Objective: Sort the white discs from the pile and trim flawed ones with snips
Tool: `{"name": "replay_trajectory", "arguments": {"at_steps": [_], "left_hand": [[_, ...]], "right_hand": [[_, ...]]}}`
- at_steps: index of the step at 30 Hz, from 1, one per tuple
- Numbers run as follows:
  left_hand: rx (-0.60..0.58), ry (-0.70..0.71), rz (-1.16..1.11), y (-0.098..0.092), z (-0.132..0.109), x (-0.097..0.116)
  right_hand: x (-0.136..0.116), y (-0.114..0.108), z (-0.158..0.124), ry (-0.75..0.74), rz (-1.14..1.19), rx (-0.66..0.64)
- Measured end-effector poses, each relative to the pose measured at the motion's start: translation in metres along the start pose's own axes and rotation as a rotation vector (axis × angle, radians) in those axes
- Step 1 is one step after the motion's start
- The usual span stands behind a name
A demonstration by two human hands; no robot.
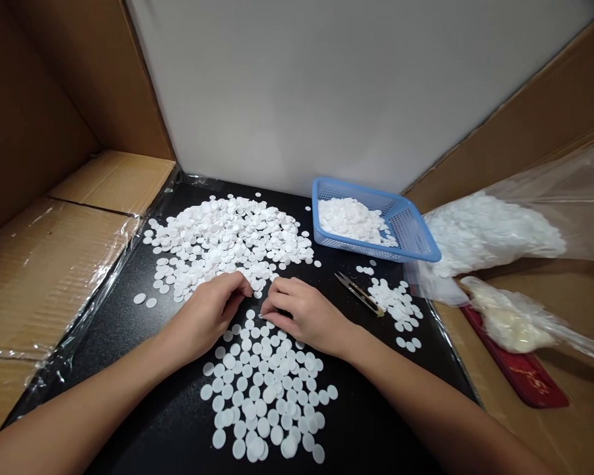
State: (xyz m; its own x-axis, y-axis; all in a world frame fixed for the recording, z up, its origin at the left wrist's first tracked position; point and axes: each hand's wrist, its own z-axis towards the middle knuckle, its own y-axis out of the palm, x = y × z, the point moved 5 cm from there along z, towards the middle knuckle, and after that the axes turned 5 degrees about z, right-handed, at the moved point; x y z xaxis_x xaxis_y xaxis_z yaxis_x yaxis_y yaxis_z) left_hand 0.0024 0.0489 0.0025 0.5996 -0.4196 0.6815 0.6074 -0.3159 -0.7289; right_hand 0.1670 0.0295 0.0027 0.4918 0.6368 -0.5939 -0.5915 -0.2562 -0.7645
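Note:
Many small white round discs cover the black tabletop (pixel 123 369). My left hand (pixel 215 303) is at the near edge of a large heap of discs (pixel 237 231), its fingers curled and pressed together; whatever they hold is hidden. Just right of it, my right hand (pixel 304 313) has bent fingers closed toward the thumb, and a thin white disc edge (pixel 261 316) shows at the tips. Below both hands, a looser spread of discs (pixel 267 389) lies mostly flat, some overlapping.
A blue plastic basket (pixel 376 251) with discs stands at the back right. Thread snips (pixel 359 293) lie before it, beside a small disc pile (pixel 396 303). Farther right are a clear bag of white pieces (pixel 495 231), a yellowish bag (pixel 512 316) and a red tray (pixel 519 379). Cardboard (pixel 69 257) borders the left.

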Motion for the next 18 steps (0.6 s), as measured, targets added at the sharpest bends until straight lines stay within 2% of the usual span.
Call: {"name": "replay_trajectory", "arguments": {"at_steps": [4,7,13,18], "left_hand": [[-0.013,0.014,0.026,0.003,-0.001,0.001],[-0.036,0.04,0.052,0.005,-0.002,0.005],[-0.085,0.084,0.12,0.009,-0.002,0.009],[-0.047,0.115,0.184,0.014,0.007,0.009]], "right_hand": [[-0.004,-0.005,0.0,-0.043,-0.039,-0.03],[0.0,-0.006,0.0,0.005,0.026,-0.053],[0.023,-0.018,-0.001,0.222,0.076,0.201],[0.035,-0.022,-0.002,0.298,0.034,0.254]]}}
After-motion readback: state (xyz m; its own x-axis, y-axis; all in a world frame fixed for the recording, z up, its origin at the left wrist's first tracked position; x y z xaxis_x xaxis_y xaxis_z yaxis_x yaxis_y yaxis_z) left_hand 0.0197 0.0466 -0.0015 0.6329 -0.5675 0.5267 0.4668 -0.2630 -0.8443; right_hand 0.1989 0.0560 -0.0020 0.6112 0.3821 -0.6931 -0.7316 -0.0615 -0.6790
